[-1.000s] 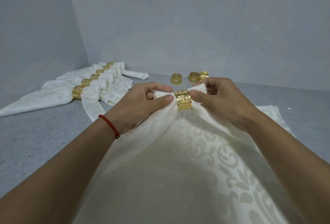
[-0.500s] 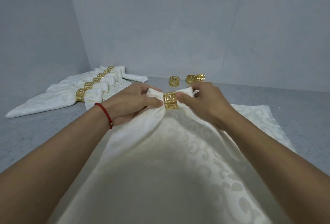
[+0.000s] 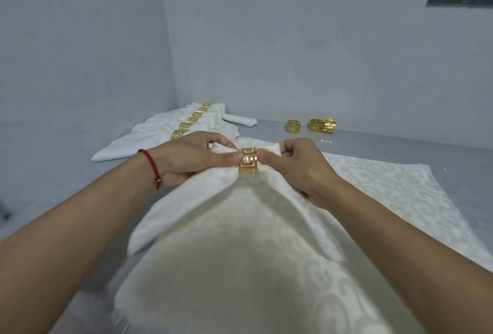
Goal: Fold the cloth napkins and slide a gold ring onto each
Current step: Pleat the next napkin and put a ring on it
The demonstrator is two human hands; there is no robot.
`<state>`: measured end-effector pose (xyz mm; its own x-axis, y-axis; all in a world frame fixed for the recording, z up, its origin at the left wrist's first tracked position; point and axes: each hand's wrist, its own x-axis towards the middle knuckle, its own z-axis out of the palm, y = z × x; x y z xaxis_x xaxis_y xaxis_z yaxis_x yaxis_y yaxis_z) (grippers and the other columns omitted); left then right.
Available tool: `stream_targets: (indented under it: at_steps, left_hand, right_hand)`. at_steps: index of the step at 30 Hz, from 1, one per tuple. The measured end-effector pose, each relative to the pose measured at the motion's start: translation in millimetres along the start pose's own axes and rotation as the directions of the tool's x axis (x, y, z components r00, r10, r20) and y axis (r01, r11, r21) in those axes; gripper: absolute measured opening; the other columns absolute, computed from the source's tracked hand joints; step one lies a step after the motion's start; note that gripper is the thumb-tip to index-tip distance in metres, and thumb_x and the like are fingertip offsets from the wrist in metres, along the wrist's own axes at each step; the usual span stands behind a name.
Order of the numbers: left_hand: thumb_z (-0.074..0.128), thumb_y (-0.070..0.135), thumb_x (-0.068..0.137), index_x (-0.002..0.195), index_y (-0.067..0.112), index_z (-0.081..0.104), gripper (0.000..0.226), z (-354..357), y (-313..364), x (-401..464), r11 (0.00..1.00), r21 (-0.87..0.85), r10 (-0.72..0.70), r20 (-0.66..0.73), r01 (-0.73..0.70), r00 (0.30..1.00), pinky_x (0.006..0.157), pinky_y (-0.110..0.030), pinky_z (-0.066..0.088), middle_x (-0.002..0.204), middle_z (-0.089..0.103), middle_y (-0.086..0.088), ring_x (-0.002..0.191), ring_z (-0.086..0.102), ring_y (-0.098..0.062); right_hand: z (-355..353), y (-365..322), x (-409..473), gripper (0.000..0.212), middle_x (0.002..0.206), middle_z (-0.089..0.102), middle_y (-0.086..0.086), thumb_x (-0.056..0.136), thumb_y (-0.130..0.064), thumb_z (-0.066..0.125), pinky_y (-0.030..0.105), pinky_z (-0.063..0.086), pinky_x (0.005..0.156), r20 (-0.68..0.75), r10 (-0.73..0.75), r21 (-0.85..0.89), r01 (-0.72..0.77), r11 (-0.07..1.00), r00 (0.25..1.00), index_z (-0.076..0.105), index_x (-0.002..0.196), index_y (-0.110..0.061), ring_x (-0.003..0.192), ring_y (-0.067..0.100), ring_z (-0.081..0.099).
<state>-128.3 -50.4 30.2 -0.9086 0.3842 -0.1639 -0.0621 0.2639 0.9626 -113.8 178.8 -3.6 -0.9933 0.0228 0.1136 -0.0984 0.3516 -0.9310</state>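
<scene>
A cream damask napkin (image 3: 240,248) is gathered at its far end and passes through a gold fretwork ring (image 3: 248,161). My left hand (image 3: 194,159) pinches the bunched cloth on the ring's left side, its thumb tip against the ring. On the other side, my right hand (image 3: 293,165) pinches the cloth tip that sticks out past the ring, its thumb also touching the ring. The napkin's wide end fans out toward me over another flat napkin (image 3: 394,195).
Several finished napkins with gold rings (image 3: 186,127) lie in a row at the back left, with a plain folded napkin (image 3: 240,120) beside them. Three loose gold rings (image 3: 310,125) stand near the back wall. The grey table (image 3: 80,187) meets walls behind and to the left.
Both hands and the ringed napkin have drawn slightly closer to me, and the cloth below the ring now spreads into two folded flaps. The camera has tilted upward.
</scene>
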Motion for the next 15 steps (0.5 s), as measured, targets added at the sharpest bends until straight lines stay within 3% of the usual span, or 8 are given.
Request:
stream_targets:
  at_steps: [2,4,6,8,10,12,14,15]
  left_hand:
    - [0.08,0.02,0.078,0.119,0.01,0.068,0.044,-23.2,-1.5,-9.1,0.997,-0.018,-0.07,0.071,0.071,0.995,0.079,-0.025,0.059,0.105,0.075,-0.005,0.094,0.072,-0.016]
    - [0.069,0.005,0.088,0.123,0.005,0.068,0.034,-46.3,-3.5,-18.8,0.989,-0.041,-0.137,0.123,0.143,0.983,0.084,-0.026,0.059,0.118,0.072,-0.012,0.105,0.071,-0.021]
    - [0.064,-0.008,0.089,0.122,0.0,0.067,0.034,-66.7,-6.9,-21.9,0.983,-0.042,-0.175,0.102,0.18,0.979,0.082,-0.026,0.06,0.119,0.071,-0.015,0.102,0.072,-0.021]
    - [0.065,-0.014,0.086,0.123,-0.004,0.064,0.039,-88.7,-12.2,-25.0,0.982,-0.012,-0.189,0.057,0.19,0.98,0.09,-0.032,0.058,0.122,0.069,-0.019,0.108,0.07,-0.026]
    - [0.068,-0.014,0.083,0.121,-0.006,0.065,0.039,-108.0,-17.0,-27.1,0.982,0.032,-0.186,0.01,0.186,0.983,0.091,-0.034,0.057,0.116,0.071,-0.02,0.107,0.07,-0.028]
    - [0.069,-0.012,0.083,0.118,-0.008,0.066,0.035,-119.4,-20.3,-31.1,0.981,0.104,-0.16,-0.017,0.161,0.987,0.084,-0.027,0.059,0.091,0.075,-0.012,0.089,0.073,-0.02]
    - [0.07,-0.011,0.084,0.116,-0.011,0.065,0.032,-127.0,-25.3,-33.4,0.984,0.123,-0.129,-0.022,0.131,0.991,0.081,-0.023,0.058,0.077,0.069,-0.006,0.078,0.069,-0.014]
    - [0.07,-0.011,0.084,0.116,-0.011,0.065,0.032,-130.2,-29.4,-35.0,0.987,0.1,-0.12,-0.019,0.122,0.993,0.085,-0.026,0.058,0.084,0.071,-0.011,0.084,0.07,-0.017]
  right_hand:
    - [16.9,-6.3,-1.0,0.052,0.066,0.035,0.004,0.078,-0.055,0.083,0.028,0.02,0.049,0.025,0.017,-0.018,-0.017,1.0,1.0,0.052,0.075,-0.014,0.058,0.022,0.027]
    - [32.3,-13.0,0.2,0.052,0.068,0.04,0.006,0.08,-0.057,0.08,0.033,0.03,0.056,0.128,0.08,-0.029,-0.077,0.997,0.988,0.054,0.077,-0.012,0.061,0.023,0.034]
    - [43.0,-18.0,4.4,0.049,0.076,0.057,0.015,0.085,-0.047,0.077,0.038,0.04,0.067,0.267,0.149,0.026,-0.161,0.987,0.952,0.065,0.085,0.0,0.069,0.026,0.049]
    - [59.2,-24.3,9.8,0.032,0.077,0.059,0.016,0.09,-0.034,0.076,0.036,0.041,0.068,0.33,0.157,0.037,-0.179,0.983,0.931,0.067,0.083,-0.004,0.071,0.025,0.051]
    - [77.0,-28.7,16.5,0.03,0.069,0.048,0.008,0.091,-0.029,0.075,0.032,0.034,0.059,0.309,0.135,0.002,-0.143,0.99,0.941,0.058,0.073,-0.013,0.061,0.02,0.042]
    - [95.0,-33.2,21.2,0.034,0.068,0.044,0.007,0.091,-0.028,0.076,0.032,0.032,0.059,0.289,0.097,-0.001,-0.102,0.995,0.952,0.053,0.069,-0.015,0.061,0.02,0.04]
    - [109.8,-38.5,24.6,0.031,0.076,0.056,0.009,0.086,-0.029,0.079,0.036,0.04,0.066,0.293,0.048,0.007,-0.052,0.999,0.955,0.059,0.078,-0.007,0.068,0.025,0.052]
    - [116.7,-42.1,25.5,0.03,0.086,0.068,0.007,0.083,-0.028,0.081,0.037,0.047,0.07,0.305,0.028,0.016,-0.034,0.999,0.952,0.066,0.091,-0.004,0.076,0.026,0.064]
